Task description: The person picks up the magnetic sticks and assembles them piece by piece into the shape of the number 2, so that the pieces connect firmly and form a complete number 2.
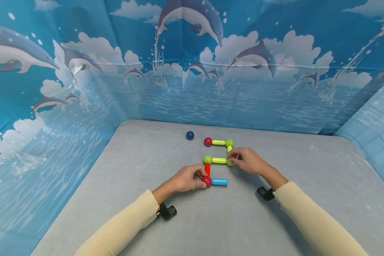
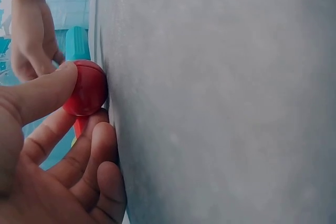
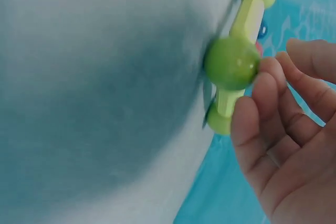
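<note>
A chain of balls and short sticks lies on the grey table. My left hand [image 1: 189, 179] pinches its near red ball [image 2: 88, 90] between thumb and fingers. From that ball a light blue stick [image 1: 219, 182] points right, and a red stick [image 1: 207, 168] runs back to a green ball [image 1: 207, 159]. A yellow-green stick [image 1: 219, 160] joins this to another green ball [image 3: 231, 64]. Fingertips of my right hand [image 1: 247, 160] are right at that second ball, the thumb held apart from it. More yellow-green sticks lead via a far green ball [image 1: 229, 143] to a far red ball [image 1: 208, 142].
A loose dark blue ball [image 1: 190, 135] lies at the back, left of the far red ball. The grey cloth-covered table [image 1: 140, 153] meets a blue dolphin-print curtain [image 1: 192, 103] behind and on the left. Black cameras are strapped to both wrists.
</note>
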### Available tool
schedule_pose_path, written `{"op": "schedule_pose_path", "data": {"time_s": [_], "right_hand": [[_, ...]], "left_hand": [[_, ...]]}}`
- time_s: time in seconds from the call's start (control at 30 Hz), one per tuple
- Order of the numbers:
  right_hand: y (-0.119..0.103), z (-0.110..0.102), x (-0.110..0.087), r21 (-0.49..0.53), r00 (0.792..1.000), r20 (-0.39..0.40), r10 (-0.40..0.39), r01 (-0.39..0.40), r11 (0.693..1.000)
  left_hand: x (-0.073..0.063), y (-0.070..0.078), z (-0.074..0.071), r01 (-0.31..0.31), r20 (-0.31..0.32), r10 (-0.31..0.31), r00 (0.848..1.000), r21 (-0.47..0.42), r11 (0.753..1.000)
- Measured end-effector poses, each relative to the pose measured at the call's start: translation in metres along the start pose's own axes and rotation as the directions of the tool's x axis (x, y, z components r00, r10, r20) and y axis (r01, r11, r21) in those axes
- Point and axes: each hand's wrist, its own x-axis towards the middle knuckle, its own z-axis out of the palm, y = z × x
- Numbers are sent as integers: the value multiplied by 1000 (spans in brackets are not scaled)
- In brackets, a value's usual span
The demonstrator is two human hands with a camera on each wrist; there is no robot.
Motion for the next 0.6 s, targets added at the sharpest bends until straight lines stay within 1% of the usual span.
{"op": "schedule_pose_path", "data": {"time_s": [0.17, 0.23, 0.33, 0.47, 0.6], "right_hand": [[-3, -8, 36, -34, 996, -54, 73, -75, 997], [-7, -10, 49, -51, 995, -62, 81, -84, 995], [-13, -12, 65, -76, 996, -46, 79, -82, 994], [-17, -12, 76, -96, 998, -19, 58, -60, 994], [-16, -9, 78, -112, 999, -4, 34, -34, 993]], "left_hand": [[0, -2, -1, 15, -4, -15, 1000, -8, 1000], [0, -3, -1, 15, -1, -15, 1000, -15, 1000], [0, -4, 0, 10, 3, -10, 1000, -25, 1000], [1, -4, 0, 1, 9, 0, 1000, -28, 1000], [2, -3, -1, 12, 11, -12, 1000, -26, 1000]]}}
